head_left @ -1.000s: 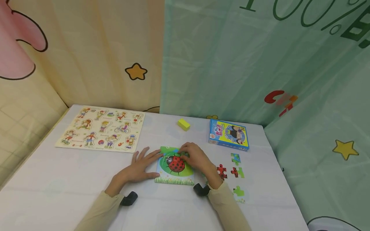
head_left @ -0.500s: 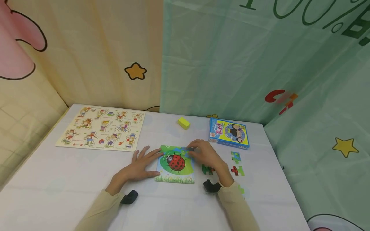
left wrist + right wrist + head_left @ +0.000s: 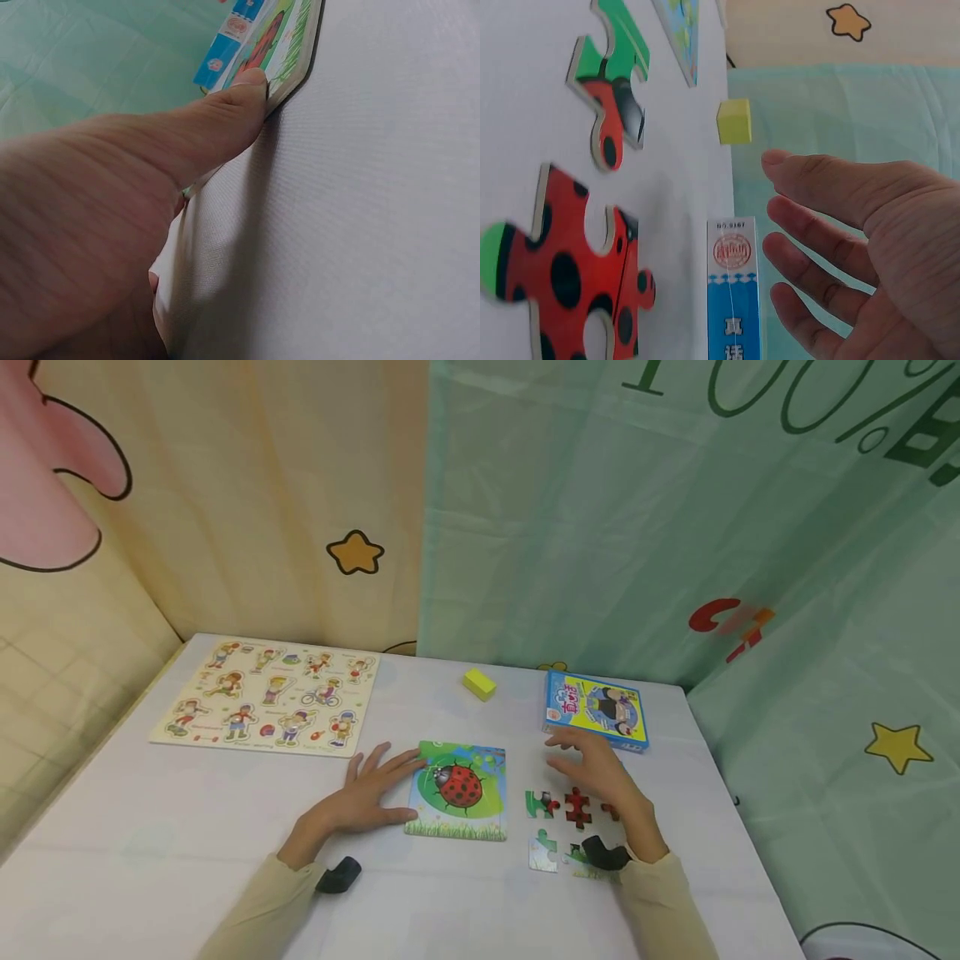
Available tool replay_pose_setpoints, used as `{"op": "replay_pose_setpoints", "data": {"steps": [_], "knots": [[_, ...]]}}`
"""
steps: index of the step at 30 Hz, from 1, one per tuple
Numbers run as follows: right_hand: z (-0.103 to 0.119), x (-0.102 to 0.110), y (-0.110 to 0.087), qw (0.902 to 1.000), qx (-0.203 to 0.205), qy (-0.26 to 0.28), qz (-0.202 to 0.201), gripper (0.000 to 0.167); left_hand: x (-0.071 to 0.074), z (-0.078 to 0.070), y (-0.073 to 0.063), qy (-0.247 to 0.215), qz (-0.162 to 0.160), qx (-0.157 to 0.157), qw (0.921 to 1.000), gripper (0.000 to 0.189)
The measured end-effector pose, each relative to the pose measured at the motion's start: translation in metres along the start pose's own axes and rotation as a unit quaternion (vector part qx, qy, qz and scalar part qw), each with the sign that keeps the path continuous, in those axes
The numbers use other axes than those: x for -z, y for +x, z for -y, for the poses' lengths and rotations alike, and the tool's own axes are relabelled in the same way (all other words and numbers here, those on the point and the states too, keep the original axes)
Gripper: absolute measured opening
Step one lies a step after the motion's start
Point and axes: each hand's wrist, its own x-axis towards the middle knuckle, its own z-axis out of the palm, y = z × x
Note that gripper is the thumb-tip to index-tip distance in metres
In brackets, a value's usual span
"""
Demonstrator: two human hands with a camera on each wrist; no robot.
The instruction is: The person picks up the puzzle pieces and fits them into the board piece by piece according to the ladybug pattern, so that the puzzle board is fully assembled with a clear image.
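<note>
My left hand (image 3: 360, 797) lies with fingers spread at the left side of a square ladybug puzzle (image 3: 459, 789), fingertips on its border. In the left wrist view the thumb (image 3: 225, 112) presses against the puzzle's edge. My right hand (image 3: 603, 772) hovers over loose jigsaw pieces, in front of the box, with loosely bent fingers and nothing between them. Below it are a red spotted piece (image 3: 577, 808) and a green-and-red piece (image 3: 540, 804), large in the right wrist view. Nearer me lies a pale blue-and-green piece (image 3: 542, 852). The right hand and forearm hide other pieces.
A blue-and-yellow box (image 3: 596, 706) stands at the back right. Behind the puzzle sits a yellow block (image 3: 478, 684). At the back left lies a board with sports figures (image 3: 266, 697). Printed curtains (image 3: 555, 527) hang behind the white table (image 3: 420, 902).
My right hand has moved off the ladybug puzzle, rightward from its top right corner, to above the loose pieces. The left hand stays at the puzzle's left side.
</note>
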Motion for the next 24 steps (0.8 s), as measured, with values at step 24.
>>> {"op": "replay_pose_setpoints", "data": {"steps": [24], "knots": [[-0.061, 0.026, -0.035, 0.9978, -0.056, -0.034, 0.012, 0.050, 0.002, -0.002, -0.001, 0.004, 0.013, 0.011, 0.9998, 0.075]]}}
